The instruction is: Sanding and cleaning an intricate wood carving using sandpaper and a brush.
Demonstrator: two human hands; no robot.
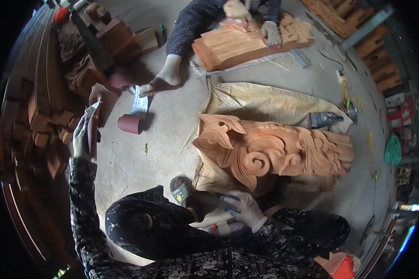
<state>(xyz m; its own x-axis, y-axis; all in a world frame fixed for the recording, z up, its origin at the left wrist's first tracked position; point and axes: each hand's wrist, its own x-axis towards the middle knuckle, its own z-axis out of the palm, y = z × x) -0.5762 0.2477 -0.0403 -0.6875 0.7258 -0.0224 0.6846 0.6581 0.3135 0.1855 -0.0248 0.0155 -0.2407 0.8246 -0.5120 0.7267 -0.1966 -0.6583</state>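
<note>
At the far left, my left hand (81, 140), in a pale glove, reaches out and grips the edge of a reddish-brown sheet of sandpaper (92, 135). Its fingers lie along the sheet; the thumb is hard to make out. My right hand (245, 210) hovers above my lap in a white glove with blue fingertips. Its fingers are loosely bent and apart, with nothing seen in them. Just beyond it lies a carved wooden piece (274, 151) with scrolls and leaf shapes, resting on a pale cloth sack (265, 95).
A curled sandpaper strip (130, 124) lies on the concrete floor. A dark power tool (325, 120) rests by the sack. Stacked timber (39, 116) lines the left side. Across from me, a person's gloved hand (271, 33) rests on another carved board (246, 44).
</note>
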